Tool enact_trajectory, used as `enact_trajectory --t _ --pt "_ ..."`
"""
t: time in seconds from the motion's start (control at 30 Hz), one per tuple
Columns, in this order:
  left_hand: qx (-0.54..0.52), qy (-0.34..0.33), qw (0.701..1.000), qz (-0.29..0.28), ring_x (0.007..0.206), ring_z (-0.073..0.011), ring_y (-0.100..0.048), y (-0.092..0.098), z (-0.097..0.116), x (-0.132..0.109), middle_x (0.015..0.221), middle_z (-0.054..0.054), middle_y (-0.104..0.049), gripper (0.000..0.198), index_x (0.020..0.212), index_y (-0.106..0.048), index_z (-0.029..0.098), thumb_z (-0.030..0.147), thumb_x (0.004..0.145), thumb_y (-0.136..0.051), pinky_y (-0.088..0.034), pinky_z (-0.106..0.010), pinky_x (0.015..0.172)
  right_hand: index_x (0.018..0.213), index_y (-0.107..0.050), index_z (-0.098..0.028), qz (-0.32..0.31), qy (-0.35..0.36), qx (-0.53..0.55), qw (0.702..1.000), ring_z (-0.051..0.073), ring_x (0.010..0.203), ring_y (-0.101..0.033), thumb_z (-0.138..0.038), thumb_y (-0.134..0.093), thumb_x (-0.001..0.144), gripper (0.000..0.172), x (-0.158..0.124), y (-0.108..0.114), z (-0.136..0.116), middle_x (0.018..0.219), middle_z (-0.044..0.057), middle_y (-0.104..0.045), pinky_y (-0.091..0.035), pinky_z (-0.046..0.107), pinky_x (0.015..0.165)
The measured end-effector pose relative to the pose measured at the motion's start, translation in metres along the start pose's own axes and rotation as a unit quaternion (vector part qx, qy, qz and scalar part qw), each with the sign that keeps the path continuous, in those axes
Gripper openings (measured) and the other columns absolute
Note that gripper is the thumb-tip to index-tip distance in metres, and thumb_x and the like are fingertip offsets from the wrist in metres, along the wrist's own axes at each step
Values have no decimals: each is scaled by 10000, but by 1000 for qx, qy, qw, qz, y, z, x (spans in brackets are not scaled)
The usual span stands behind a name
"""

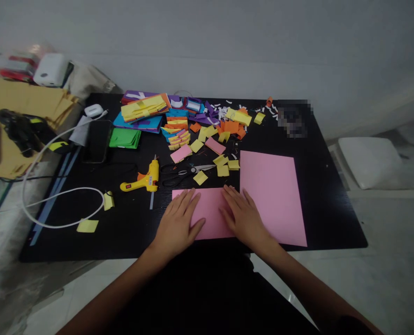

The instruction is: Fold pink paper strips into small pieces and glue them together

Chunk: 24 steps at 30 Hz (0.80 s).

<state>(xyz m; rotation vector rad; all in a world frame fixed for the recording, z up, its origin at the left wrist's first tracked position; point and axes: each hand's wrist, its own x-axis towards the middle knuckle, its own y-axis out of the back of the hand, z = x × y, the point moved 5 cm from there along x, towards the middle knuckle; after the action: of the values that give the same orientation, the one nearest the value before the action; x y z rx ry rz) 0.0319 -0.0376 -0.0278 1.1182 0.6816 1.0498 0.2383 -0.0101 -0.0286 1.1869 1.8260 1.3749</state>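
Note:
A pink sheet of paper (212,209), apparently folded, lies at the near edge of the black table. My left hand (179,221) rests flat on its left part, fingers stretched out. On its right part lies my right hand (243,216), also flat with fingers extended. To the right, a larger pink sheet (271,195) lies flat, partly under my right hand and wrist. Beyond my hands are black-handled scissors (189,173) and several yellow paper pieces (200,177). A yellow glue gun (146,177) lies to the left of the scissors.
Folded colored paper stacks (146,109) sit at the back left, near green folded paper (125,138) and a dark phone (97,142). Orange scraps (232,128) are heaped at the back. A white cable (58,226) loops over the left side. A white stool (369,163) stands right.

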Motion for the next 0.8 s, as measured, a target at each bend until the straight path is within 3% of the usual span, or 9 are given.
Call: enact_trajectory --t 0.3,0.6,0.7,0.8 --pt "23 18 1000 1 1562 -376 -453 9 -18 -12 1687 -161 -477 805 1684 -296 172 582 1039 -549 -385 -594 1263 1571 -533 -129 9 -1 -12 1000 309 1510 -546 -323 -454 1115 502 -2 3 6 1618 150 -561 -365 611 1293" --pt "21 27 999 4 1527 -390 -485 11 -23 -13 1655 -170 -519 789 1646 -363 180 605 1016 -572 -347 -625 1252 1568 -547 -117 29 -5 -17 999 323 1514 -540 -341 -456 1113 515 -5 6 13 1589 172 -588 -360 636 1293" --pt "12 29 999 5 1520 -400 -486 10 -24 -12 1647 -176 -525 792 1636 -382 179 601 1001 -596 -339 -631 1253 1512 -602 -84 56 -2 -11 998 345 1510 -540 -239 -468 1078 480 1 6 3 1556 193 -620 -400 646 1269" --pt "-2 35 999 13 1512 -404 -493 10 -23 -11 1634 -177 -539 775 1630 -399 183 588 999 -595 -334 -637 1256 1463 -650 -110 53 35 26 998 320 1469 -585 -149 -443 1052 462 15 0 -24 1496 175 -678 -465 595 1240"
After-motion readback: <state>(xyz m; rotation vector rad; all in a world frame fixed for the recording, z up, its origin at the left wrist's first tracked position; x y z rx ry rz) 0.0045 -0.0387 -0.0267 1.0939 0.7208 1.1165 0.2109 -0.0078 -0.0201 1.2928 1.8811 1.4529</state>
